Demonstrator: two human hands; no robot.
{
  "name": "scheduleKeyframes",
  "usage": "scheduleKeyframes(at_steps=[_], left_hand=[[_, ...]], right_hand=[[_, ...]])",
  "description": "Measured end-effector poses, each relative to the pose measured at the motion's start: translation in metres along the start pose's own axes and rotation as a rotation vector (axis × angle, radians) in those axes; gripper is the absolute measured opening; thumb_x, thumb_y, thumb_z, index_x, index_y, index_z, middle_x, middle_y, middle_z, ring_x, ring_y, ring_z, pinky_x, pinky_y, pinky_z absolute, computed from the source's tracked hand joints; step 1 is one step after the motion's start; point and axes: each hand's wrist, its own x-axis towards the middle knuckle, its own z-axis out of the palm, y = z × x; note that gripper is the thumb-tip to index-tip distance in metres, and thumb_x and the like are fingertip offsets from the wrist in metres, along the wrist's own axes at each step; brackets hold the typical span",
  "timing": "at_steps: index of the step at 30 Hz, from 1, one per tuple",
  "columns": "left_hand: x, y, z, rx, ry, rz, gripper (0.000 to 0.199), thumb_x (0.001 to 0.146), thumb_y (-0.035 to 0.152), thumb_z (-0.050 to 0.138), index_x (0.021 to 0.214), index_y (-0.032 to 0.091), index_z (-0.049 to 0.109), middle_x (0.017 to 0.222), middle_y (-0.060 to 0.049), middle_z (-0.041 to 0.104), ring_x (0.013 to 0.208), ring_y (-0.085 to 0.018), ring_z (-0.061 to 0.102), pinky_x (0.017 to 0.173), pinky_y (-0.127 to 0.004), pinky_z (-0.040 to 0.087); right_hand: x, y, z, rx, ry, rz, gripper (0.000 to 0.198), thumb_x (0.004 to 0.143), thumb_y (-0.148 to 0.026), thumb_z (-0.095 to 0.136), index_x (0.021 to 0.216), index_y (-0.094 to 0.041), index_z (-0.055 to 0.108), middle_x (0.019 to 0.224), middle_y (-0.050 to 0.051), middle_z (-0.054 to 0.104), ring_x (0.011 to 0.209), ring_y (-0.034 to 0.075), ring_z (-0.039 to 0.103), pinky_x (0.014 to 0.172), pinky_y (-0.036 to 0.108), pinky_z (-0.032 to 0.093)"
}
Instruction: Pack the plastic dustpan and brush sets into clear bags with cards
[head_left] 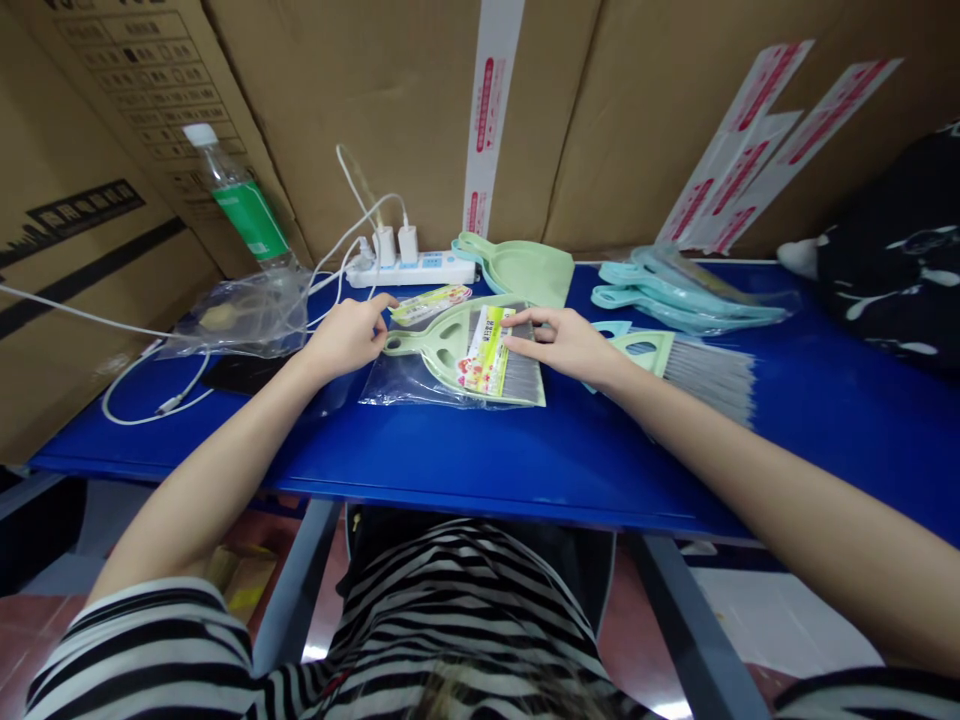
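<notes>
A light green dustpan (pixel 436 352) lies on the blue table in a clear plastic bag (pixel 390 385), its handle toward the left. A grey-bristled brush (pixel 523 378) rests on it, partly under a yellow and white label card (pixel 487 355). My left hand (pixel 352 335) is closed by the handle end, fingertips pinched at what looks like the bag's edge. Just beyond them lies another label card (pixel 433 304). My right hand (pixel 559 342) is open, fingers stretched over the right edge of the first card and touching it.
Behind are more green dustpans (pixel 529 268) and a white power strip (pixel 442 268) with chargers. To the right lie bagged turquoise dustpans (pixel 675 300) and a loose brush (pixel 709 375). A bottle (pixel 247 210), crumpled plastic (pixel 240 315), a phone (pixel 247 373) and cables are left. Cardboard (pixel 390 90) walls the back.
</notes>
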Motion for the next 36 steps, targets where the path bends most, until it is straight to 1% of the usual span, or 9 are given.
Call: scheduleKeyframes(at_steps=[6, 11, 13, 21, 23, 28, 33, 36], left_hand=[[-0.0004, 0.0034, -0.0009, 0.016, -0.023, -0.034, 0.050, 0.074, 0.007, 0.051, 0.122, 0.014, 0.062, 0.079, -0.005, 0.075, 0.075, -0.022, 0.072, 0.077, -0.030, 0.052], [0.0000, 0.0027, 0.0004, 0.033, -0.006, 0.000, 0.049, 0.074, 0.008, 0.051, 0.121, 0.016, 0.063, 0.077, -0.003, 0.075, 0.074, -0.022, 0.072, 0.077, -0.030, 0.052], [0.0000, 0.0012, 0.0009, 0.026, 0.001, 0.018, 0.049, 0.074, 0.008, 0.051, 0.121, 0.016, 0.063, 0.075, -0.003, 0.075, 0.074, -0.021, 0.072, 0.076, -0.029, 0.052], [-0.0007, -0.0011, 0.0012, 0.006, 0.027, 0.039, 0.050, 0.073, 0.009, 0.051, 0.122, 0.016, 0.063, 0.075, -0.003, 0.074, 0.073, -0.020, 0.071, 0.075, -0.029, 0.052], [-0.0008, -0.0002, 0.0006, 0.013, 0.020, 0.031, 0.050, 0.074, 0.008, 0.051, 0.122, 0.015, 0.063, 0.076, -0.004, 0.075, 0.074, -0.020, 0.071, 0.076, -0.029, 0.052], [-0.0009, 0.0007, -0.0008, 0.007, -0.010, -0.001, 0.049, 0.075, 0.009, 0.052, 0.122, 0.016, 0.062, 0.078, -0.004, 0.075, 0.075, -0.021, 0.072, 0.077, -0.029, 0.052], [0.0001, -0.0038, -0.0009, -0.003, 0.000, -0.010, 0.051, 0.075, 0.010, 0.052, 0.124, 0.016, 0.062, 0.078, -0.003, 0.075, 0.075, -0.021, 0.072, 0.079, -0.030, 0.053], [0.0006, -0.0057, -0.0024, 0.033, -0.001, -0.033, 0.053, 0.075, 0.010, 0.051, 0.127, 0.016, 0.061, 0.081, -0.003, 0.076, 0.078, -0.022, 0.072, 0.082, -0.031, 0.053]], right_hand=[[-0.0012, -0.0022, 0.0011, -0.077, 0.034, 0.020, 0.029, 0.074, -0.030, 0.072, 0.101, -0.019, 0.075, 0.084, 0.005, 0.074, 0.083, 0.025, 0.071, 0.086, 0.048, 0.058], [-0.0010, -0.0006, 0.0024, -0.024, 0.055, -0.023, 0.030, 0.072, -0.037, 0.075, 0.096, -0.020, 0.074, 0.093, 0.007, 0.075, 0.085, 0.025, 0.071, 0.081, 0.045, 0.060], [-0.0003, 0.0013, 0.0021, -0.014, 0.045, -0.020, 0.031, 0.070, -0.036, 0.076, 0.097, -0.020, 0.075, 0.094, 0.007, 0.075, 0.086, 0.026, 0.071, 0.082, 0.045, 0.060], [0.0003, 0.0022, 0.0000, -0.061, 0.023, 0.025, 0.035, 0.073, -0.029, 0.072, 0.107, -0.020, 0.076, 0.083, 0.006, 0.074, 0.083, 0.026, 0.070, 0.087, 0.050, 0.058], [0.0002, 0.0009, 0.0001, -0.043, 0.014, 0.027, 0.034, 0.074, -0.030, 0.072, 0.106, -0.020, 0.076, 0.086, 0.007, 0.074, 0.084, 0.026, 0.070, 0.088, 0.050, 0.057], [0.0021, 0.0016, -0.0006, 0.069, 0.016, -0.008, 0.027, 0.079, -0.037, 0.070, 0.102, -0.024, 0.074, 0.107, 0.007, 0.072, 0.093, 0.025, 0.069, 0.087, 0.047, 0.058], [0.0061, 0.0068, -0.0026, 0.048, 0.042, 0.021, 0.023, 0.082, -0.033, 0.067, 0.103, -0.023, 0.072, 0.107, 0.009, 0.069, 0.102, 0.026, 0.066, 0.086, 0.045, 0.059], [0.0065, 0.0063, -0.0028, 0.078, 0.027, 0.058, 0.021, 0.083, -0.028, 0.066, 0.104, -0.022, 0.070, 0.110, 0.010, 0.068, 0.101, 0.024, 0.067, 0.084, 0.042, 0.061]])
